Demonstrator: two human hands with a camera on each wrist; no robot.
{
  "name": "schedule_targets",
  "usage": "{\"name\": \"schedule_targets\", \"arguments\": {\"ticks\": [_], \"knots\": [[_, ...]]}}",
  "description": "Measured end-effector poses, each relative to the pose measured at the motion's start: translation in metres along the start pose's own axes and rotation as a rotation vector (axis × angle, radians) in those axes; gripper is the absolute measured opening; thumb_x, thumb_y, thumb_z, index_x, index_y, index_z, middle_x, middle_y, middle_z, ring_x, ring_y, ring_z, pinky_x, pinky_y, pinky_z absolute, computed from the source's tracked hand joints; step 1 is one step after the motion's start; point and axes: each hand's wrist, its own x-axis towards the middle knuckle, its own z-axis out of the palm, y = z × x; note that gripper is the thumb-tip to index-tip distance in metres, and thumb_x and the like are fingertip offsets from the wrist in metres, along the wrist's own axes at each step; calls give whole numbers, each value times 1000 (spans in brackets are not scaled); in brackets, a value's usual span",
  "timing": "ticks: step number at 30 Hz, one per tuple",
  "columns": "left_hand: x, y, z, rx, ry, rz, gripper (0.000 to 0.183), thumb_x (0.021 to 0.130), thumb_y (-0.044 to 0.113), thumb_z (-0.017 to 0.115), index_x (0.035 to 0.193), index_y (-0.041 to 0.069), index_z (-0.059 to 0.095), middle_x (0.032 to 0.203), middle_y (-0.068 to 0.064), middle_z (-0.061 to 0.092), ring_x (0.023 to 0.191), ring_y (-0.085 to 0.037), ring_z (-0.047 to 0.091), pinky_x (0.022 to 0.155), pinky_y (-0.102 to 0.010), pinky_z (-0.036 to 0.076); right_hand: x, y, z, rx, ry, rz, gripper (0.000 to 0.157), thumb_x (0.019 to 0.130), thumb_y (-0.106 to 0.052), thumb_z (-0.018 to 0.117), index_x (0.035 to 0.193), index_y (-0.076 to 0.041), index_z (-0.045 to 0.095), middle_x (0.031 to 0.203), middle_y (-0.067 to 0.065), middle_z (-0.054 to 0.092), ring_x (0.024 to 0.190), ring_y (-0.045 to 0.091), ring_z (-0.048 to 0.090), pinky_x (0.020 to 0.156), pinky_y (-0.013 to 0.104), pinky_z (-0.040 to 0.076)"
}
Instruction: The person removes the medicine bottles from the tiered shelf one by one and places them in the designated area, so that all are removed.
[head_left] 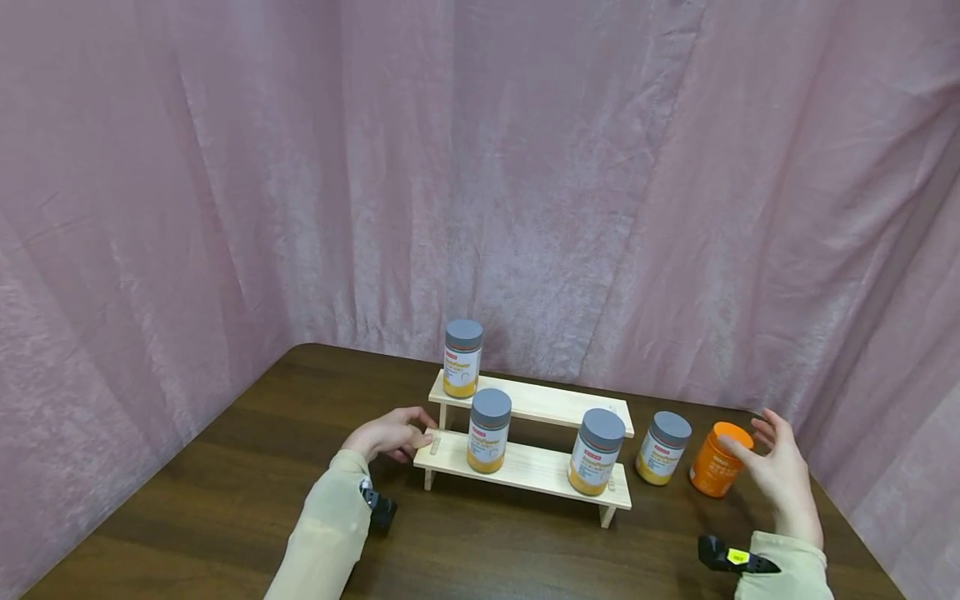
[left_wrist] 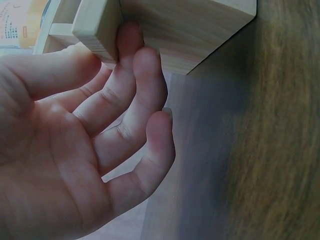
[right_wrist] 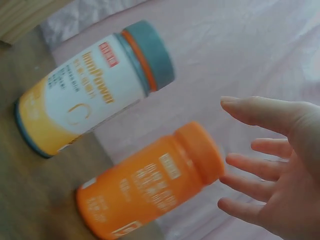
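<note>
The end of the lower board of the wooden shelf (head_left: pixel 536 468) is pinched between the thumb and fingers of the left hand (head_left: pixel 390 435); a tug or lift there could tip the front left bottle (head_left: pixel 489 433) or the front right bottle (head_left: pixel 596 454), since no raised lip is seen on the board and the latter is set near its front edge. The orange bottle (head_left: pixel 716 467) stands upright on the bench (head_left: pixel 225 500), to the right of the shelf. Beside its cap, the right hand (head_left: pixel 780 475) is held with fingers spread and nothing gripped. If the cap is brushed by the thumb, the orange bottle could be toppled into the grey-capped bottle (head_left: pixel 663 448) just beside it, as both are tall and narrow. The right hand's room is limited by the bench's right edge and, behind, by the curtain (head_left: pixel 525 208). More free room is offered at the front and left of the bench; on the shelf, bare stretches are left along the upper board and between the lower board's two bottles.
</note>
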Motion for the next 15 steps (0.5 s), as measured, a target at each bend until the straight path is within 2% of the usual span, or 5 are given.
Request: {"name": "schedule_targets", "arguments": {"ticks": [7,15], "knots": [[0,1,0,-5,-4,-3,31,91,16,63,118,5,55,86,-6,61,73,-18,61,65,-31,50,-5,-12,-8,-35,77,-30,88,94,-33,61,153,2,6,152,33,26,137,52,29,107,63,29],[-1,0,1,-9,3,4,31,91,16,63,118,4,55,86,-6,62,73,-19,61,65,-32,49,-10,-24,-8,-15,175,-13,70,97,-32,54,152,-3,21,149,28,38,134,45,39,110,55,31]]}}
